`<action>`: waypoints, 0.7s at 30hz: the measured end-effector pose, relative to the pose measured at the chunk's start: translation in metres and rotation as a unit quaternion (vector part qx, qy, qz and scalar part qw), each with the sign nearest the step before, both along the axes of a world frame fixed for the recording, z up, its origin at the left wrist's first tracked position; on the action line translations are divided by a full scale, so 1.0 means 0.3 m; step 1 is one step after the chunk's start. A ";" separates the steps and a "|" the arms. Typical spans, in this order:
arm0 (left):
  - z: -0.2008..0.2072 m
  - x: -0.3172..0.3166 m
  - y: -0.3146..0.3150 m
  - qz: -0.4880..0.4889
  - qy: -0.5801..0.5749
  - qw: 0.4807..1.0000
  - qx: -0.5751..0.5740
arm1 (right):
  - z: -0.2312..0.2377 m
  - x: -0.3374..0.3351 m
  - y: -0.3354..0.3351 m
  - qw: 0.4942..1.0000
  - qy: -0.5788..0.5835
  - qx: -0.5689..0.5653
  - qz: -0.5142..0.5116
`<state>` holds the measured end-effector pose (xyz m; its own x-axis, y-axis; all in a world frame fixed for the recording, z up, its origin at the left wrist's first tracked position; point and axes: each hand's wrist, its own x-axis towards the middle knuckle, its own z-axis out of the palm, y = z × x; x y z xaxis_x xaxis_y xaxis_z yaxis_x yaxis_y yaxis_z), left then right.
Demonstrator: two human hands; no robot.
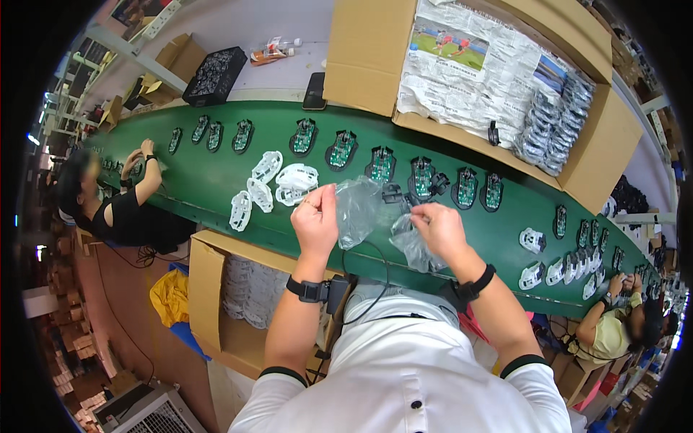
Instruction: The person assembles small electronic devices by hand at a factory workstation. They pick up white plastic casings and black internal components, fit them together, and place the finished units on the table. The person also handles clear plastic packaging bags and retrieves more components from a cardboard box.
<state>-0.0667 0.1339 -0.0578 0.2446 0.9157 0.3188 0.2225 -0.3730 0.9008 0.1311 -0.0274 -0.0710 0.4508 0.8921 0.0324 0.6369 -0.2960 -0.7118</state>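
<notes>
My left hand (315, 222) is closed, pinching a clear plastic bag (359, 213) that hangs to its right. My right hand (442, 229) pinches more crumpled clear plastic (413, 244), which drapes below its fingertips; whether both pieces are one bag I cannot tell. Just beyond my hands are small black plastic parts (392, 193), with another black part (437, 185) beside an open computer mouse base (421, 175) with a green circuit board. Further mouse bases (341, 149) stand in a row along the green bench. White mouse shells (297, 180) lie left of my left hand.
The green bench (289, 232) runs left to right. An open cardboard box (361, 54) with bagged parts stands at its far side; another box (206, 289) with white parts is below. Co-workers sit at left (119, 198) and right (613, 328). More white shells (532, 276) lie right.
</notes>
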 end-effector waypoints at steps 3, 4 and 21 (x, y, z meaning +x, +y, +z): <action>0.014 0.009 -0.018 -0.010 0.012 1.000 -0.011 | 0.028 0.010 -0.008 0.999 0.030 0.011 -0.016; 0.012 -0.001 -0.036 -0.011 0.021 0.999 -0.025 | 0.035 -0.009 -0.027 0.998 0.049 0.018 -0.024; -0.030 -0.094 0.027 0.041 0.023 0.998 -0.030 | -0.301 -0.105 0.072 0.949 -0.265 -0.027 0.168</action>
